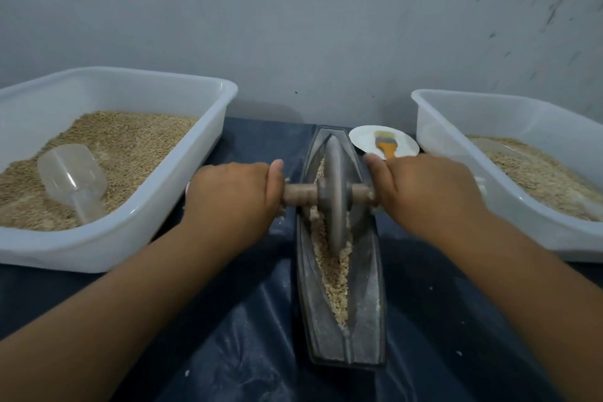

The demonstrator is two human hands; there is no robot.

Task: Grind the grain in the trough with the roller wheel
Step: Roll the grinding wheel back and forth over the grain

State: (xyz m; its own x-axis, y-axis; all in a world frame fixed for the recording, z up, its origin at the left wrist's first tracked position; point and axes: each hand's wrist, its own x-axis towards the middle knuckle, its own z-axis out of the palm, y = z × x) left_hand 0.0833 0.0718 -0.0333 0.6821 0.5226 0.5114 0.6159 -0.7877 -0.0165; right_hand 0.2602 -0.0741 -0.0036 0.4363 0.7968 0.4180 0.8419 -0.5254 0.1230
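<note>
The left hand (235, 196) and right hand (427, 192) each wrap a tight grip around one end of the wooden axle (300, 194) of the roller wheel (336, 199). The wheel stands upright in the narrow trough (368, 303), mid-bench, on crushed grain (332, 274). White tubs flank it at 9 (107, 245) and 3 o'clock (456, 153).
</note>
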